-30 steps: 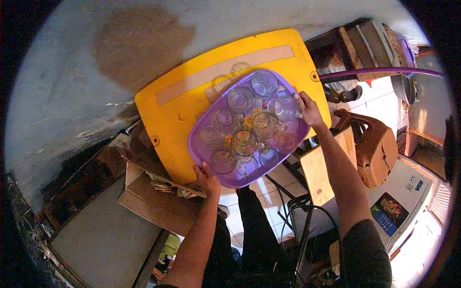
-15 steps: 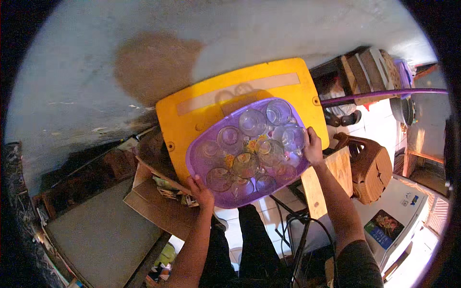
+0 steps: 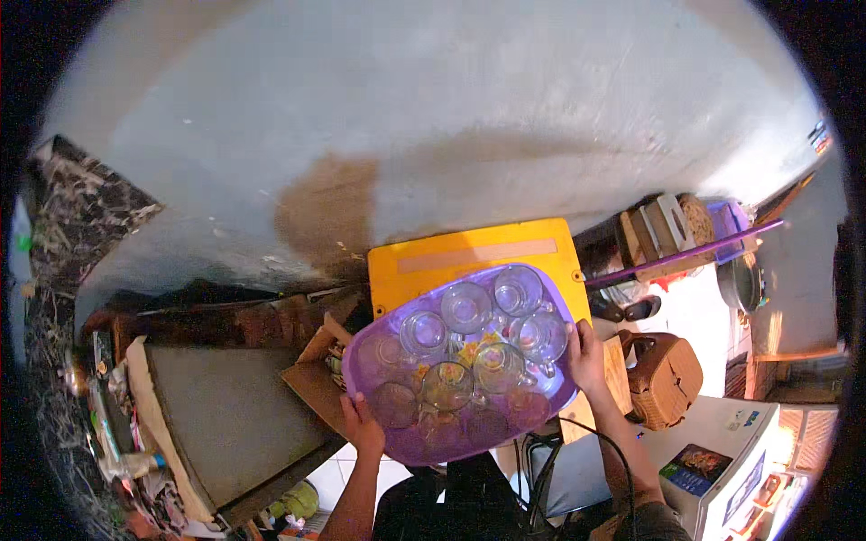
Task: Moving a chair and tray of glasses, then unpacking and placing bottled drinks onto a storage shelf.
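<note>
A purple plastic tray (image 3: 458, 446) loaded with several clear glass mugs (image 3: 467, 307) is held up in front of me, tilted with its right end higher in the picture. My left hand (image 3: 363, 429) grips its lower left rim, fingertips over the edge. At the opposite end, my right hand (image 3: 587, 362) is closed on the right rim. Yellow flower patterns show among the mugs on the tray's floor. Behind the tray, and partly covered by it, is a yellow panel (image 3: 410, 284) with a pale strip across it.
A stained grey wall (image 3: 487, 108) rises beyond the panel. On the left are an open cardboard box (image 3: 311, 383) and a flat grey surface (image 3: 244, 424). To the right stand a brown woven-pattern plastic stool (image 3: 667, 383) and a white cabinet-like appliance (image 3: 735, 424). Black cables (image 3: 532, 478) hang below.
The view has tilted upward, so more wall shows and the tray, hands and yellow panel sit lower in the picture. Both hands keep their hold on the tray.
</note>
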`<state>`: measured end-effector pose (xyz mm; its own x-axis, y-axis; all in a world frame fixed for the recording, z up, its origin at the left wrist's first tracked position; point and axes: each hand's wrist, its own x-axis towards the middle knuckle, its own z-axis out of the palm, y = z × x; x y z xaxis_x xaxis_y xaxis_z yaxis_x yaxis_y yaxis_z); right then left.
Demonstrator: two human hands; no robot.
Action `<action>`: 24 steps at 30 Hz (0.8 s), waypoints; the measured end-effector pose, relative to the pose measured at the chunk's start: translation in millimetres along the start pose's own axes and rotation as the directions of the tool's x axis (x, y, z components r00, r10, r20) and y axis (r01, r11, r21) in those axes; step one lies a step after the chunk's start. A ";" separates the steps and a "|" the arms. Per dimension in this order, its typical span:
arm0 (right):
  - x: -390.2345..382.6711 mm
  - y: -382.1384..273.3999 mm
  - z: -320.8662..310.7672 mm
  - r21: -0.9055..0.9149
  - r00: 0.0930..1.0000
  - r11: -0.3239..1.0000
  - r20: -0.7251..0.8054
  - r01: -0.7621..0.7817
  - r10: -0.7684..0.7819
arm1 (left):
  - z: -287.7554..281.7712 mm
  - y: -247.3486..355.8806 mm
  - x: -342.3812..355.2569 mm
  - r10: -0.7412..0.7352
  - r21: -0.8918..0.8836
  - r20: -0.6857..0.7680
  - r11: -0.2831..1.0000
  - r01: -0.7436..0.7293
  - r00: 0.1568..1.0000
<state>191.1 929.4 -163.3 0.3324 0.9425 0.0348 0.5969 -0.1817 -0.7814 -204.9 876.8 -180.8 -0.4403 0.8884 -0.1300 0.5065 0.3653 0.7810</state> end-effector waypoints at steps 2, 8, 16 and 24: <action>-17.8 -28.8 -13.5 -0.002 0.999 0.999 0.013 0.043 -0.043 | -26.3 -0.2 -15.6 0.044 -0.036 -0.104 0.998 -0.047 0.994; -90.0 -94.8 -41.4 -0.001 0.995 0.997 0.061 0.080 -0.080 | -111.6 2.6 -71.5 0.082 -0.113 -0.110 0.989 -0.095 0.990; -175.1 -175.9 -44.0 -0.071 0.974 0.983 0.165 0.171 -0.158 | -221.2 -18.5 -152.6 -0.006 -0.133 -0.238 0.991 -0.026 0.971; -228.9 -243.8 -21.6 0.151 0.867 0.926 0.326 0.347 -0.377 | -327.8 -45.3 -258.9 -0.232 -0.257 -0.353 0.956 0.144 0.906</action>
<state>-14.8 751.9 32.7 -0.1756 0.9769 0.1218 0.5577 0.2007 -0.8054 -356.9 539.1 17.7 -0.7783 0.6224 -0.0831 0.2301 0.4059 0.8845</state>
